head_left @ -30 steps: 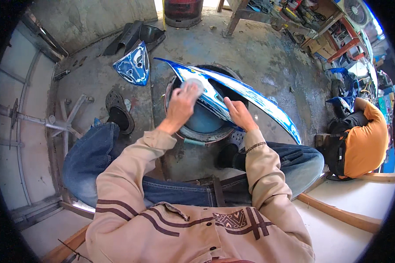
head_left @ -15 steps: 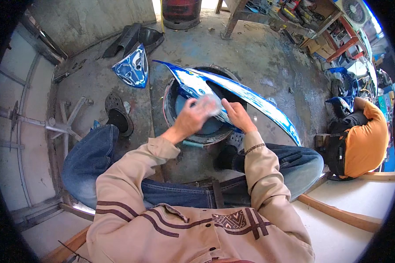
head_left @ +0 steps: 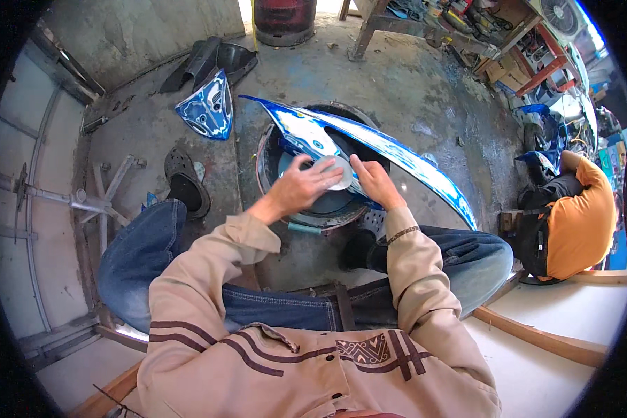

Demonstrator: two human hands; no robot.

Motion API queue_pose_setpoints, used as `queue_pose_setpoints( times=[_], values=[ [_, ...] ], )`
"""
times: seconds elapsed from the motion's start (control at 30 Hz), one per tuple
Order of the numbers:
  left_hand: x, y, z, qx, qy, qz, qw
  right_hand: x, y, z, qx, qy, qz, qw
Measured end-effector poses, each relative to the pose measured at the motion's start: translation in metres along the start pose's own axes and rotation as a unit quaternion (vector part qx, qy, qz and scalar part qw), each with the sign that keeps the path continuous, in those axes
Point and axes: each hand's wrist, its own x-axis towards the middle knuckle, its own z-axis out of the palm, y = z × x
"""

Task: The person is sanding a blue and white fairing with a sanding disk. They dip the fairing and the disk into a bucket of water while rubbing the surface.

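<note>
A long curved motorcycle fairing panel [head_left: 414,165], blue with white worn patches, lies slanting across a dark round bucket [head_left: 263,155] between my legs. Bluish water [head_left: 331,204] shows inside the bucket. My right hand [head_left: 376,184] is closed on the panel's near edge, thumb on top. Beside it, my left hand [head_left: 296,188] presses a pale round sanding disc [head_left: 342,177] against the panel's white face, fingers bent over the disc. The disc's underside is hidden.
A smaller blue-and-white panel [head_left: 209,108] and black plastic parts [head_left: 212,63] lie on the floor ahead left. A metal stand [head_left: 94,198] is at left. A person in an orange shirt [head_left: 579,223] crouches at right. A cluttered bench [head_left: 432,35] stands far right.
My left hand has shifted slightly left and down along the panel with the disc, which now shows more plainly. My right hand keeps its hold.
</note>
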Motion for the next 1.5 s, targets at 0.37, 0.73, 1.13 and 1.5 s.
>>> queue_pose_setpoints(
  times=[0.37, 0.73, 1.13, 1.5],
  values=[
    [0.0, 0.015, 0.012, 0.03, -0.014, -0.005, 0.999, 0.001, -0.001, -0.001, -0.014, 0.005, 0.02, 1.0],
    [0.011, 0.018, 0.014, 0.081, 0.041, -0.114, 0.989, 0.002, 0.002, -0.002, -0.043, 0.008, 0.025, 0.999],
    [0.001, -0.025, 0.001, 0.142, 0.066, -0.172, 0.973, 0.001, -0.004, -0.006, -0.025, -0.039, 0.055, 0.997],
    [0.004, -0.034, -0.016, 0.12, 0.066, -0.193, 0.972, -0.003, -0.007, -0.002, 0.0, 0.004, 0.037, 0.999]
  ],
)
